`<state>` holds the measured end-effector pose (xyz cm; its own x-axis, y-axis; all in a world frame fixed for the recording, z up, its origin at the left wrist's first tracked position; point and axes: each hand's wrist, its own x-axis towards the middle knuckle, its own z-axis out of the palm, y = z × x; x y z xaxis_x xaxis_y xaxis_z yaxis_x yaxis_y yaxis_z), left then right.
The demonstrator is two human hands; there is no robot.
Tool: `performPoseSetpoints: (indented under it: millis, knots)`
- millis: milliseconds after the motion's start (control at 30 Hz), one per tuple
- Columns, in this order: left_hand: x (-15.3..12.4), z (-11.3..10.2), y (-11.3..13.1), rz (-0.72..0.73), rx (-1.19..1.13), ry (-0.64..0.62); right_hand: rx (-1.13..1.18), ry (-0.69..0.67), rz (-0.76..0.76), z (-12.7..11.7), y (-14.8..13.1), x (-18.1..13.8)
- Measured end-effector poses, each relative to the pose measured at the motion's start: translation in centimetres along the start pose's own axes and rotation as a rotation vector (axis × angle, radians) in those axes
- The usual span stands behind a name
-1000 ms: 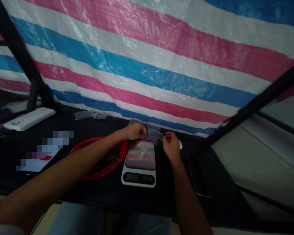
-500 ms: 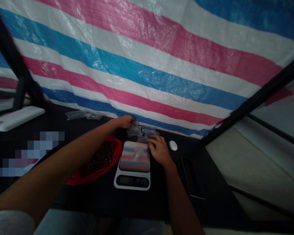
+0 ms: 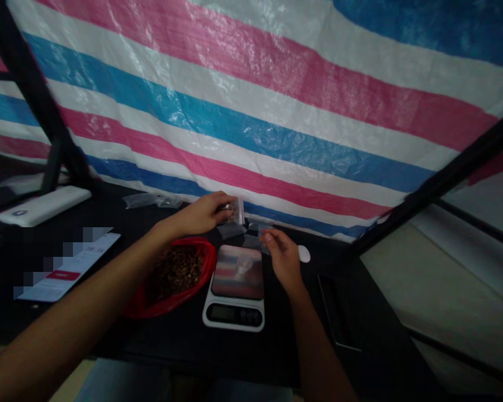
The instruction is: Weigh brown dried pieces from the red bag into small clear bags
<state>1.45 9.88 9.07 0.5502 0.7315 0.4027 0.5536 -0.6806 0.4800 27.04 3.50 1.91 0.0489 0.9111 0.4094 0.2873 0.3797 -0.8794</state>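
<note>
My left hand [image 3: 205, 211] reaches past the scale and pinches a small clear plastic bag [image 3: 233, 210] with brown bits inside, held upright near the striped tarp. My right hand [image 3: 280, 252] hovers beside the scale's far right corner, fingers closed on another small clear bag [image 3: 254, 241]. A white kitchen scale [image 3: 236, 287] with a glossy plate sits on the black table [image 3: 184, 346] between my arms. A red plastic bag [image 3: 174, 276] full of dark brown pieces lies open just left of the scale.
A striped pink, blue and white tarp [image 3: 276, 111] hangs behind the table. More clear bags [image 3: 151, 199] lie at the back left. A white power bank [image 3: 44, 205], a printed sheet [image 3: 71, 265], a small white oval object [image 3: 304, 254] and a table slot [image 3: 337, 312] are nearby.
My left hand has lifted a small filled bag off the pile at the back. My right hand drew back slightly with a thin clear bag. The view shifted a little.
</note>
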Motion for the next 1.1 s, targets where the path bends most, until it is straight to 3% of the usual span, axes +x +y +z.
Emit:
performPoseSetpoints:
  millis: [100,200,367,800,900,1000,1100]
  knots:
    - [-2.9,0.7,3.0,0.078,-0.157,-0.048,0.204,-0.118,0.035,1.0,-1.5,-0.8]
    - [-4.5,1.9,4.3,0.094,-0.223,-0.056,0.239,-0.18,0.033,1.6,-2.4,-1.4]
    - [-5.2,2.9,4.4,0.116,-0.265,-0.029,0.188,-0.207,0.049,1.7,-2.8,-1.7]
    - [-6.0,2.9,3.7,0.09,-0.428,-0.04,0.158,-0.229,0.066,2.6,-3.4,-2.4]
    - [-6.0,3.0,3.6,0.075,-0.437,0.011,0.212,-0.237,0.106,2.6,-3.5,-2.3]
    - [-6.0,3.1,4.0,0.047,-0.394,0.141,0.259,-0.249,0.113,2.7,-3.7,-2.4]
    - [-6.2,3.1,4.5,-0.02,-0.48,0.099,0.252,-0.232,0.068,3.0,-4.0,-2.9]
